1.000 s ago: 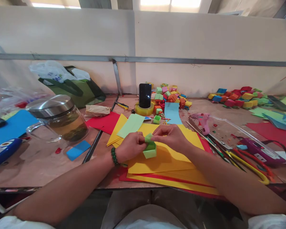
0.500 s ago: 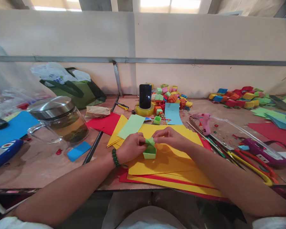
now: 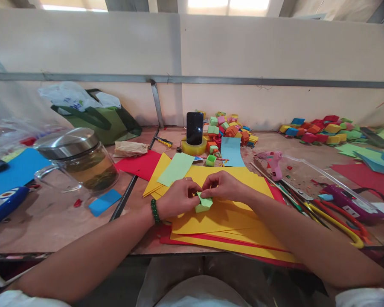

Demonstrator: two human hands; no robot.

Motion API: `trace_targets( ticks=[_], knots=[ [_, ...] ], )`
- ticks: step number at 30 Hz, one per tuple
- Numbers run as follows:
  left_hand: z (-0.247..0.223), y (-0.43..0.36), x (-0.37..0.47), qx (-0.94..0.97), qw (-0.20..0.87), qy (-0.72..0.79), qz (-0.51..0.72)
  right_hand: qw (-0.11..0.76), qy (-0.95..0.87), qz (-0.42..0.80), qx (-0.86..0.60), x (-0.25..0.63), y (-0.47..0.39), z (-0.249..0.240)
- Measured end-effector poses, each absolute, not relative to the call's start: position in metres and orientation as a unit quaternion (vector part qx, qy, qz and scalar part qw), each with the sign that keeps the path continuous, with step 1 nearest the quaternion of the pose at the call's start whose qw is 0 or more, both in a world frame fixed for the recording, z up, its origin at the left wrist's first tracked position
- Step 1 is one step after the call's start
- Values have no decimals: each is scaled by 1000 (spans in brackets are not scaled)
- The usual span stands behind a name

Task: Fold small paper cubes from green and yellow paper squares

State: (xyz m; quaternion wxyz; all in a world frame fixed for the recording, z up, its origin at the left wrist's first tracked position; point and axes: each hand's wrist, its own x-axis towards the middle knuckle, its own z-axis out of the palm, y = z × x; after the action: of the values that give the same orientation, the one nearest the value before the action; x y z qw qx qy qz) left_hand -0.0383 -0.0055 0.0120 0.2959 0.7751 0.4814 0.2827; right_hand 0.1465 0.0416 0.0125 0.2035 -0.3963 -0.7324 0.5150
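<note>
While the left hand and right hand pinch one small, creased green paper box between them, its top seemingly sloped though partly hidden, smooth yellow sheets lie stacked beneath the grip; beyond it stand one open-topped green cube and one glossy phone.
</note>
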Motion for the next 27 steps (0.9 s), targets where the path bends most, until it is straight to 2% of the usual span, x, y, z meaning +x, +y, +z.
trace_targets(
  ticks=[6, 10, 15, 17, 20, 27],
  knots=[
    [15, -3, -42, 713, 404, 460, 341, 207, -801, 443, -346, 148, 34, 17],
    [12, -4, -43, 679, 445, 464, 354, 301, -825, 350, -325, 147, 29, 15],
    [10, -5, -41, 726, 477, 360, 339, 405, -797, 331, -301, 146, 26, 15],
    [10, -6, -39, 747, 448, 355, 340, 409, -806, 307, -299, 146, 26, 15],
    [10, -8, -37, 755, 436, 362, 331, 370, -839, 261, -303, 146, 26, 12],
    [7, -9, -36, 745, 463, 360, 317, 363, -886, 27, -288, 149, 23, 8]
  ],
)
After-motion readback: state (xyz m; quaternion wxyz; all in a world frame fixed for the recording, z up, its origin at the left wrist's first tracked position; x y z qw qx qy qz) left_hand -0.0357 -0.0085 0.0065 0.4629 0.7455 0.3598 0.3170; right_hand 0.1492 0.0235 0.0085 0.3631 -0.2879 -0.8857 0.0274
